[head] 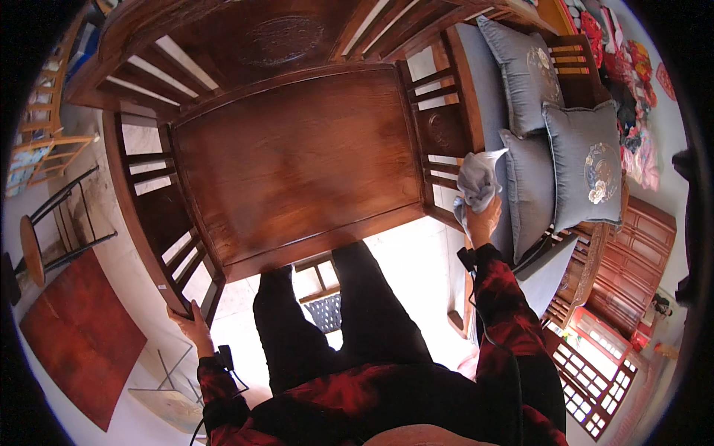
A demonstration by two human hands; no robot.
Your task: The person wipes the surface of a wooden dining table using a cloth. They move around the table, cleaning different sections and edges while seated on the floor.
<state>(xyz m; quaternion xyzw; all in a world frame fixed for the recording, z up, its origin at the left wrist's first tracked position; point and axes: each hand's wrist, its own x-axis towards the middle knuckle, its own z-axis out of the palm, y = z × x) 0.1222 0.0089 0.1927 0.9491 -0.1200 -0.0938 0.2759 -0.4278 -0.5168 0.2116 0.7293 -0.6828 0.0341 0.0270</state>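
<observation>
A carved wooden armchair [301,167] with a broad brown seat stands before my legs. My right hand [483,220] grips a crumpled grey cloth [478,177] beside the chair's right armrest [466,100], next to a grey-cushioned wooden seat. At the front end of the left armrest [131,223], my left hand [193,328] has its fingers around the wood. Slatted panels join both armrests to the seat, and the backrest [284,39] bears a carved oval.
Grey pillows [585,167] with embroidered flowers lie on the cushioned seat at right. A round-seated stool [33,251] and a red-brown board [83,334] are at left. Behind my legs is a dark woven item [324,313].
</observation>
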